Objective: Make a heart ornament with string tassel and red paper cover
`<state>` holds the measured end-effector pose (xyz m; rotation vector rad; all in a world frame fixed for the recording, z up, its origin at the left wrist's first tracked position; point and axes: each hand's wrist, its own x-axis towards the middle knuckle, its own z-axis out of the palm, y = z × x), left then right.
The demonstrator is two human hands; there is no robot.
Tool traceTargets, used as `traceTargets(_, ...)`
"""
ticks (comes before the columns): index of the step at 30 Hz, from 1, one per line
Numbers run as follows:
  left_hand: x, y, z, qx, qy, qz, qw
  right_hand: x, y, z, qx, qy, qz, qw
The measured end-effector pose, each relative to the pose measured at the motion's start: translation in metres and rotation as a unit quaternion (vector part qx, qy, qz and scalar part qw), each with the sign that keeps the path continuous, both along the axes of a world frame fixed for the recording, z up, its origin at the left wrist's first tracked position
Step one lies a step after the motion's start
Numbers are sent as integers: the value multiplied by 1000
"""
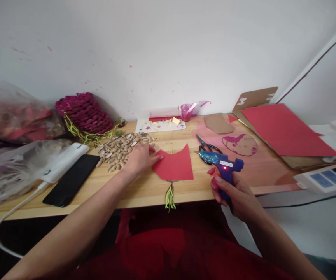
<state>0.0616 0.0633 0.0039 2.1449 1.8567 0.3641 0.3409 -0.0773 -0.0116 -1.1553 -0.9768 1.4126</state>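
Observation:
My right hand (239,192) is wrapped round the grip of a blue glue gun (226,165), whose nozzle points left and which has a small red light glowing on its body. A cut piece of red paper (175,165) lies in front of me, its top edge curved. My left hand (141,158) holds this paper at its upper left corner, the thumb on top and the other fingers curled beside it. From under the paper's lower edge hangs a yellow-green yarn tassel (170,198). Beyond the gun lie black-handled scissors (207,146), partly hidden by it.
Peanut shells (117,151) are heaped left of the paper, near a black phone (71,181) and a white power bank (65,161). Behind stand a purple woven basket (83,112) and a pink cup (187,112). Red sheets (287,130), cardboard cutouts (219,123) and a power strip (325,179) lie right.

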Motion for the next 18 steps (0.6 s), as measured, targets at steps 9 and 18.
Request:
traceTargets(9, 7, 2, 10, -29, -63, -12, 998, 0, 0, 2, -3, -4, 6, 1000)
traceTargets(18, 24, -11, 8, -142, -309, 21, 940, 3, 1, -5, 15, 3, 14, 1000)
